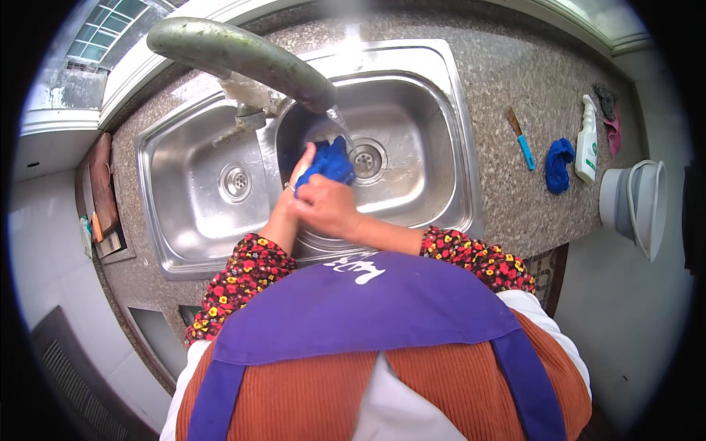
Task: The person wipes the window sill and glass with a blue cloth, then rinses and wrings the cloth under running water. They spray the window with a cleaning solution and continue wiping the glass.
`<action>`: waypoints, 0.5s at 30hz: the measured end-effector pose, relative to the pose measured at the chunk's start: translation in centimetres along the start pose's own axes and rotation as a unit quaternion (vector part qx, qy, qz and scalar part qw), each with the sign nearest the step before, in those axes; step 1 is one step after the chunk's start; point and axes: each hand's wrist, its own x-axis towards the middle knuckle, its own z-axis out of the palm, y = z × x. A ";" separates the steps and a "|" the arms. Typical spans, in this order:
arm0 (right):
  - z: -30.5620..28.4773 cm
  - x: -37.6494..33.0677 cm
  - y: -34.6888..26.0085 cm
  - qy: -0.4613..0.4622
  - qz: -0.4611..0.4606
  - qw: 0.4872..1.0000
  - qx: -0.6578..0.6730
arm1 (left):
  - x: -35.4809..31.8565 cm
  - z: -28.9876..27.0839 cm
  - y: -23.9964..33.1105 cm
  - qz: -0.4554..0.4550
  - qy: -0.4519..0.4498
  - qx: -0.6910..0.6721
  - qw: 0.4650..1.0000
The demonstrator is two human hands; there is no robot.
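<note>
Over the right-hand basin of the steel sink (pixel 457 147), a wet, bunched blue cloth (pixel 332 160) is in both my hands. My left hand (pixel 299 167) is on the cloth's left side with its thumb up along it; the cloth covers its other fingers. My right hand (pixel 327 204) is closed on the near end of the cloth, crossing close to my left wrist. Water runs from the curved faucet (pixel 243 59) just beyond the cloth. The drain (pixel 368 160) shows to the right of it.
A second basin (pixel 202 202) lies to the left. On the speckled countertop (pixel 493 95) at right are a blue-handled scraper (pixel 521 140), another blue cloth (pixel 559 166), a white spray bottle (pixel 587 141) and a pink cloth (pixel 613 136). A white-grey bucket (pixel 634 202) is beside the counter's right edge.
</note>
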 end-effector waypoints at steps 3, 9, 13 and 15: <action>-2.0 2.2 0.4 0.088 -0.202 0.951 -0.216 | -0.1 2.9 -1.6 0.019 0.011 -0.047 0.999; -6.6 5.4 12.6 0.089 0.101 0.950 -0.283 | 0.5 3.5 -2.5 0.118 0.064 -0.136 0.982; -6.6 3.0 15.7 0.091 0.192 0.919 -0.332 | 0.6 -0.7 -1.8 -0.001 0.217 -0.058 0.974; -3.9 1.3 14.5 0.065 0.190 0.929 -0.312 | 2.1 -1.9 -2.9 -0.021 0.261 -0.107 0.959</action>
